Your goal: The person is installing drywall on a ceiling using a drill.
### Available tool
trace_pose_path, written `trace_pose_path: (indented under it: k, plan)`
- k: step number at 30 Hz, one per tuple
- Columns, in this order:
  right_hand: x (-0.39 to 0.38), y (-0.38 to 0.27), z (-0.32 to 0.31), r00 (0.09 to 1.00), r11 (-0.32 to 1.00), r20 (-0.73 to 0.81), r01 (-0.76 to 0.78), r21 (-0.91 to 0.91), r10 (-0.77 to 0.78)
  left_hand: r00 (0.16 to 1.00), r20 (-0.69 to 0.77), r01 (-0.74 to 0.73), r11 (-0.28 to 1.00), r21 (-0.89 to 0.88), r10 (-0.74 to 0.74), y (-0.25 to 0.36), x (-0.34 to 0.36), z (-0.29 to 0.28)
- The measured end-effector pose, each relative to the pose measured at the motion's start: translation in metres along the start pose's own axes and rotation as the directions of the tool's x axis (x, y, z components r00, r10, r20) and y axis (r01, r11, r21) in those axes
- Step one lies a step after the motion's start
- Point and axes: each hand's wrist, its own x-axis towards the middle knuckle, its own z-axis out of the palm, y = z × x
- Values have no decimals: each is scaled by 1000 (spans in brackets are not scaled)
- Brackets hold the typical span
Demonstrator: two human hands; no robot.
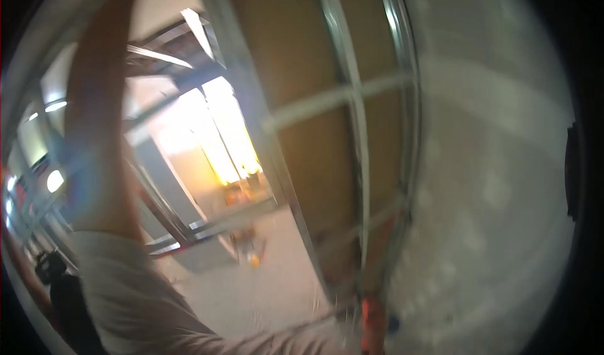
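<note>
My left arm [97, 147] is raised along the left side, its pale short sleeve [126, 292] bunched around the upper arm. The forearm runs out past the top edge, so my left hand is hidden, along with anything it holds. Beside the arm rises a metal-stud wall frame [355, 141] with brown board [296, 53] behind it. My right hand does not show. At the bottom, near the frame's foot, is a blurred orange-red upright shape [373, 326] that I cannot make out.
A grey wall surface [491, 185] with lighter patches fills the right side. Beyond the frame is a bright window [226, 128] above a pale floor [251, 292]. More metal framing [157, 191] stands behind my arm. A dark blurred shape [69, 304] is at lower left.
</note>
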Motion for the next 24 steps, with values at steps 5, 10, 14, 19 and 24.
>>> trace_pose_path:
  k: [5, 10, 14, 19, 24]
  plan:
    - [37, -34, -60, 933, 789, 190, -360, 498, 305, 998, 17, -67, 967, 247, 65, 28, 18, -44]
    - [104, -55, -107, 978, 720, -2, -151, 677, 207, 997, -6, -71, 976, 205, 74, 32, 21, -45]
    - [234, -96, -167, 996, 713, 14, -73, 698, 88, 985, 24, -164, 900, 403, 169, -21, 37, -19]
    - [458, -259, -258, 827, 549, -465, 560, 621, -318, 980, 131, -163, 982, 98, 149, -35, 32, -44]
    - [617, -371, -320, 923, 191, -348, 377, 907, -166, 946, 265, -253, 937, 243, 187, -21, 42, -42]
